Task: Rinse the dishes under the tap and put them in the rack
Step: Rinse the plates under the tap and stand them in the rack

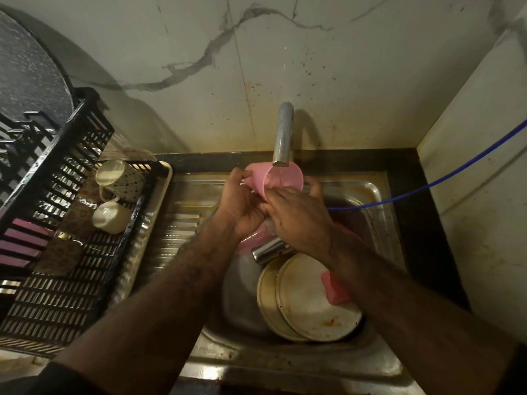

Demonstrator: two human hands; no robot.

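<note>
Pink cup (281, 178): we hold it on its side under the tap (283, 135), mouth facing right.
Left hand (242, 203): grips cup base.
Right hand (296, 215): fingers curl around rim.
Writing: none legible.

Two hands, left (242, 203) and right (296, 215), share one pink cup (281, 176) under one tap (283, 135). The rack (71, 269) holds two mugs, one spotted (121, 179), one plain (111, 217). The sink (379, 195) holds perhaps two steel plates (313, 303) and one steel tumbler (271, 252).
</note>
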